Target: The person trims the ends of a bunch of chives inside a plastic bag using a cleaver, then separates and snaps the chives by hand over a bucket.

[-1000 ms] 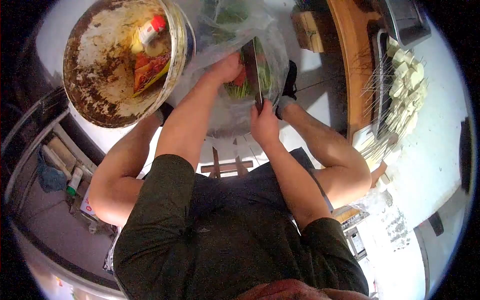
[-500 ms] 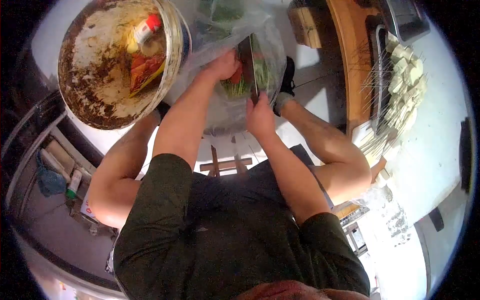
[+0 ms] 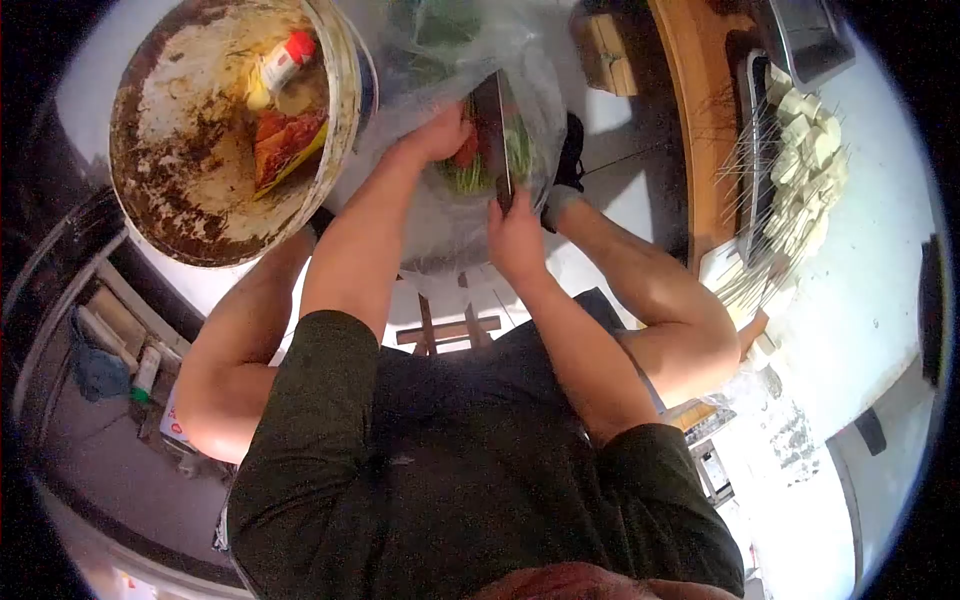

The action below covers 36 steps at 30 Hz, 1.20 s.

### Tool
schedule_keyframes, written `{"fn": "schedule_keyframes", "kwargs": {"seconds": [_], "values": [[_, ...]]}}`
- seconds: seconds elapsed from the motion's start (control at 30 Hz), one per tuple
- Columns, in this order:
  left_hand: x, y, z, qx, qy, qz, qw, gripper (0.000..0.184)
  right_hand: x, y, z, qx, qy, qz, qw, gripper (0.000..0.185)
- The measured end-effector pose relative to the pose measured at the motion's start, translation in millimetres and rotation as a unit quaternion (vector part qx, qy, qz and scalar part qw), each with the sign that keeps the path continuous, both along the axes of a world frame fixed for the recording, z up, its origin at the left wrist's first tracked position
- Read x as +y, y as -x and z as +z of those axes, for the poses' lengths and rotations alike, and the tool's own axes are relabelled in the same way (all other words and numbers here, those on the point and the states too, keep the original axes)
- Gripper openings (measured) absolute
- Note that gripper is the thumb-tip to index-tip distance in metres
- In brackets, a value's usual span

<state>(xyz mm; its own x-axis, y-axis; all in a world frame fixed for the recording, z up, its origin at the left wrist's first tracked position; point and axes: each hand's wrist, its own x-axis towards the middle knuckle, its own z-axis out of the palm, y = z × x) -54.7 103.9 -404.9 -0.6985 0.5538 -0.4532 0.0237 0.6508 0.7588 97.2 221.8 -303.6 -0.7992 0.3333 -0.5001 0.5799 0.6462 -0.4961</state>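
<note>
In my right hand is the dark handle of a broad-bladed knife, its blade pointing away from me. The blade lies over a bunch of green vegetables with thin stems, inside a clear plastic bag. My left hand is just left of the blade, fingers curled on the bunch; the fingertips are partly hidden in shade. More greens show through the plastic farther away.
A stained round tub at the left holds a red-capped bottle and a red-yellow packet. At the right, skewered pale pieces lie on a tray beside a wooden edge. A wooden block stands beyond my foot.
The whole view has shifted slightly. Both hands stay at the bunch, and the knife keeps nearly the same place beside my left hand.
</note>
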Motion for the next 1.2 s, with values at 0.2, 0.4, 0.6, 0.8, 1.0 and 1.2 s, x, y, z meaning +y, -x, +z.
{"fn": "schedule_keyframes", "kwargs": {"seconds": [0.2, 0.4, 0.6, 0.8, 1.0, 1.2], "values": [[-1.7, -0.3, -1.9, -0.048, -0.011, -0.016, 0.999, 0.041, 0.0, 12.0, -6.3, -0.044, 0.003, 0.002, 0.999, 0.033], [-6.2, -13.3, -36.3, -0.047, 0.033, -0.001, 0.998, 0.037, 6.1, -1.7, 6.2, -0.027, 0.029, -0.038, 0.998, 0.037], [-11.1, -10.7, -2.4, -0.062, 0.005, 0.027, 0.998, 0.037, 8.7, 3.5, 18.3, -0.047, 0.021, -0.041, 0.998, 0.041], [0.8, -10.5, -1.7, 0.033, 0.077, 0.003, 0.996, 0.041, 14.6, -4.2, 7.7, 0.002, 0.033, -0.013, 0.999, 0.040], [12.7, -16.9, -6.4, 0.104, 0.117, 0.024, 0.987, 0.032, 18.7, -10.2, 1.2, -0.018, 0.015, 0.003, 1.000, 0.042], [11.6, -22.9, -16.9, 0.133, 0.106, 0.036, 0.985, 0.028, 12.8, -3.3, 11.3, -0.039, 0.026, -0.027, 0.999, 0.041]]}}
